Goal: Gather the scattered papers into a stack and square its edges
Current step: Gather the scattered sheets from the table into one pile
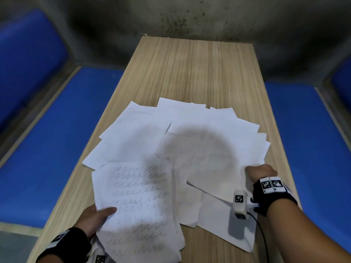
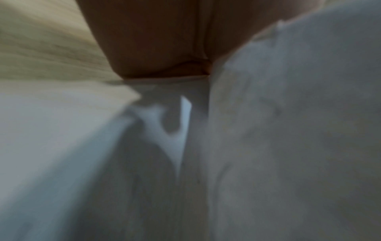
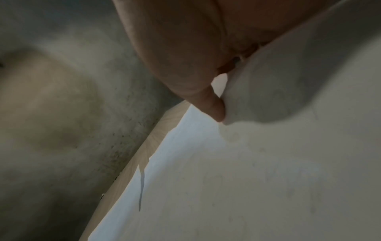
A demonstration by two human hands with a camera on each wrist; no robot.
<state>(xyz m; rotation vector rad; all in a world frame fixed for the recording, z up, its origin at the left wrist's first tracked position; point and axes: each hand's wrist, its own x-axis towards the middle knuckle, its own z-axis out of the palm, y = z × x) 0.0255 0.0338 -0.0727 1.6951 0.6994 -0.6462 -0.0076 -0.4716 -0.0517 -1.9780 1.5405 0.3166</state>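
Several white papers (image 1: 190,141) lie fanned and overlapping across the near half of the wooden table (image 1: 190,69). My left hand (image 1: 95,217) grips a small bunch topped by a sheet with wavy scribbles (image 1: 138,202), thumb on top, at the near left. My right hand (image 1: 260,172) pinches the right edge of a blank sheet (image 1: 214,175), fingers curled under it. In the right wrist view the thumb (image 3: 185,57) presses the lifted paper (image 3: 268,163). The left wrist view is blurred, showing the palm (image 2: 154,40) against paper (image 2: 288,130).
Blue padded benches (image 1: 57,149) flank the narrow table on both sides. A stained grey wall (image 1: 190,19) stands behind its far end. The far half of the tabletop shows bare wood. One sheet (image 1: 228,224) hangs toward the near right edge.
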